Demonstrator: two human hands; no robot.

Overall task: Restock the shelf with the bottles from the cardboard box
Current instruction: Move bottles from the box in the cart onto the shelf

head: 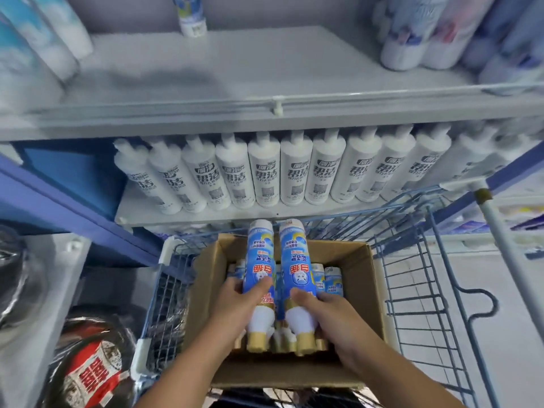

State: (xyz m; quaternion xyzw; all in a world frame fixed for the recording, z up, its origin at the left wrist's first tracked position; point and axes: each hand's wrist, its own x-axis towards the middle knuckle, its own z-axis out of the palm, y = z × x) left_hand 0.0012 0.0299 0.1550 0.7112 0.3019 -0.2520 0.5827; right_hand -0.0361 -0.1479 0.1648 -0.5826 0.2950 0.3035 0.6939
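Observation:
An open cardboard box [365, 293] sits in a blue wire cart and holds several blue-labelled bottles with gold caps. My left hand [235, 304] grips one such bottle [260, 260] near its neck. My right hand [332, 316] grips a second bottle [295, 260] the same way. Both bottles are lifted above the box side by side, bases pointing toward the shelf. The upper shelf board [235, 69] has a wide bare middle with one matching bottle [191, 16] standing at the back.
A row of white bottles [265, 175] fills the lower shelf. Blue and white bottles stand at the upper shelf's left [44, 42] and right [426, 33]. The blue wire cart [418, 278] surrounds the box. Packaged black goods [91, 369] lie at lower left.

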